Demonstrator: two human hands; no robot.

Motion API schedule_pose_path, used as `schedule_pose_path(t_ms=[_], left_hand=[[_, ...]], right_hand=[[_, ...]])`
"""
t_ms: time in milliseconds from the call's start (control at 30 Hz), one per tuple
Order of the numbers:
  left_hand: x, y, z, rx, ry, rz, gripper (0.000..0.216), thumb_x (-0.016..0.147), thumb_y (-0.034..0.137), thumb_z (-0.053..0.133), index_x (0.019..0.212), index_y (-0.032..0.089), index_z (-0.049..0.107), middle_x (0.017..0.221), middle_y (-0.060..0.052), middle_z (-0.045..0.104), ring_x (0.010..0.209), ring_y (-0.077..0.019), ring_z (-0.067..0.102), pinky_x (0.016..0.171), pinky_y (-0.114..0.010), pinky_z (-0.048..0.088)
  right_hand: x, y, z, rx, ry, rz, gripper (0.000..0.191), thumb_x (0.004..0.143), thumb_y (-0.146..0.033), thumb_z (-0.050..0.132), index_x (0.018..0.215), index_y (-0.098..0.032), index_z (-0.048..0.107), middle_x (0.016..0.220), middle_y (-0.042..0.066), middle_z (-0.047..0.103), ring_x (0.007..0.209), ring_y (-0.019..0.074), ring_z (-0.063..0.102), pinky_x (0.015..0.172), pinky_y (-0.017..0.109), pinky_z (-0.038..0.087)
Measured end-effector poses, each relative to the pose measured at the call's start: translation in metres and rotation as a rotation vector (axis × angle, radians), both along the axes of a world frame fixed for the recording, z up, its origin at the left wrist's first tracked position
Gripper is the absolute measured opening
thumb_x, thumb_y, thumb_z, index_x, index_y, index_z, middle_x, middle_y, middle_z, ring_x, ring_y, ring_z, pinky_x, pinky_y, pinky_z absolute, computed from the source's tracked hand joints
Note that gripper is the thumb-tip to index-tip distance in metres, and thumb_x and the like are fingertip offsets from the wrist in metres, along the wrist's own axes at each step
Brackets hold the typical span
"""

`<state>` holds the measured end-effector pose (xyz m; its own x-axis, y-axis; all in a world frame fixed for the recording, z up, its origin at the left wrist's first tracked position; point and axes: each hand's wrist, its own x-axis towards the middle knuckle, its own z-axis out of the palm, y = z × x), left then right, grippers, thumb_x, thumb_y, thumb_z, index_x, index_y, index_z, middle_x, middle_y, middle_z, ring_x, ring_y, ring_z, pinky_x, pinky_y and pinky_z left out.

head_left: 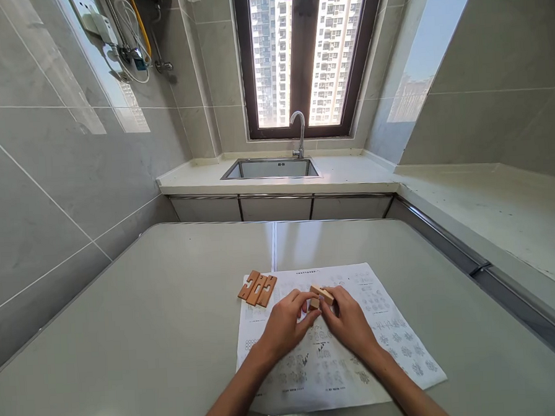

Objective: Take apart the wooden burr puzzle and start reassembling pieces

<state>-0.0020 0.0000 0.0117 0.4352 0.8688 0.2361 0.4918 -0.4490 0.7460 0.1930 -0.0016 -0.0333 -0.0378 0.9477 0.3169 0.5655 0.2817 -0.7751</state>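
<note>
My left hand [286,324] pinches a small light wooden block [314,303] between thumb and fingers. Close against it, my right hand [351,322] grips a longer light wooden block [322,292], its fingers curled around the right end. The two blocks meet or nearly touch; fingers hide part of them, so I cannot tell whether they are joined. Both hands are over a large white paper sheet [350,278] printed with rows of small figures. By the sheet's upper left corner lie several flat brown notched wooden pieces [257,288], side by side and partly on the paper.
The sheet lies on a pale glossy table [171,313] with a seam running away from me. Beyond stands a white counter [350,170] with a steel sink [270,168] and faucet [299,132] below a window. Tiled walls [47,164] flank the table; cables hang at upper left.
</note>
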Motion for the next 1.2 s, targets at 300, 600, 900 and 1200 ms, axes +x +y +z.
schedule_pose_path(t_ms=[300,600,900,1200], left_hand=[[0.000,0.008,0.001,-0.112,-0.275,0.109,0.028,0.103,0.042,0.054,0.105,0.017,0.066,0.092,-0.005,0.071,0.081,-0.0191,0.062,0.076,-0.030,0.048],[0.001,0.009,-0.002,-0.155,-0.338,0.109,0.029,0.104,0.044,0.051,0.098,0.018,0.063,0.086,-0.004,0.067,0.076,-0.0181,0.059,0.072,-0.029,0.045],[0.002,0.004,0.001,-0.139,-0.305,0.002,0.022,0.103,0.037,0.053,0.097,0.018,0.062,0.088,-0.004,0.067,0.078,-0.0184,0.059,0.075,-0.029,0.046],[0.002,0.001,0.003,-0.123,-0.278,-0.035,0.023,0.104,0.038,0.053,0.101,0.018,0.064,0.088,-0.003,0.066,0.078,-0.0175,0.058,0.075,-0.028,0.045]], right_hand=[[-0.001,-0.002,0.001,0.039,-0.154,0.066,0.017,0.098,-0.030,0.056,0.110,-0.025,0.067,0.100,0.009,0.064,0.094,0.0298,0.062,0.084,0.044,0.051],[-0.001,-0.002,0.010,0.031,0.129,-0.016,0.025,0.105,-0.034,0.043,0.119,-0.026,0.062,0.119,0.009,0.065,0.111,0.0276,0.062,0.096,0.045,0.052],[-0.002,-0.007,0.015,0.069,0.049,0.233,0.049,0.090,-0.041,0.074,0.135,-0.029,0.059,0.129,0.010,0.062,0.122,0.0314,0.056,0.104,0.048,0.049],[0.000,-0.006,0.017,0.064,0.007,0.231,0.037,0.083,-0.040,0.081,0.113,-0.025,0.068,0.100,0.006,0.064,0.095,0.0270,0.061,0.086,0.041,0.053]])
